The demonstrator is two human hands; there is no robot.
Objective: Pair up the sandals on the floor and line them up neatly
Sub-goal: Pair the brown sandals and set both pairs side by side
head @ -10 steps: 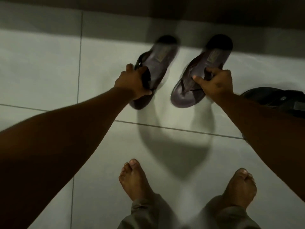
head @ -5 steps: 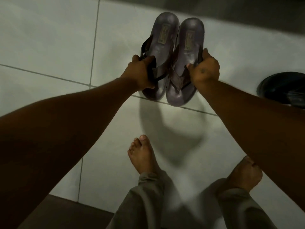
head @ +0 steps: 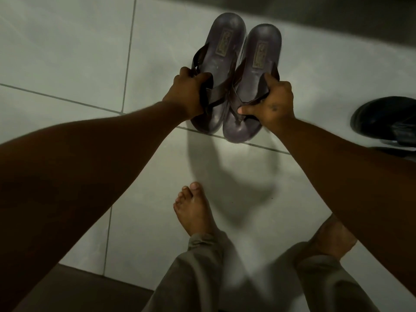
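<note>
Two dark brown thong sandals are held side by side, touching, heels pointing away from me. My left hand (head: 188, 95) grips the straps of the left sandal (head: 221, 46). My right hand (head: 273, 104) grips the straps of the right sandal (head: 261, 55), thumb on the toe post. Their shadow falls on the tiles below; whether the soles touch the floor I cannot tell.
Pale floor tiles (head: 67, 52) with grout lines spread around. A black shoe or sandal (head: 387, 120) lies at the right edge. My bare feet (head: 195, 210) and grey trouser legs stand close below. A dark wall base runs along the top.
A second ago the two sandals were apart and tilted outward. I have brought them together, side by side, and they sit slightly lower and nearer now.
</note>
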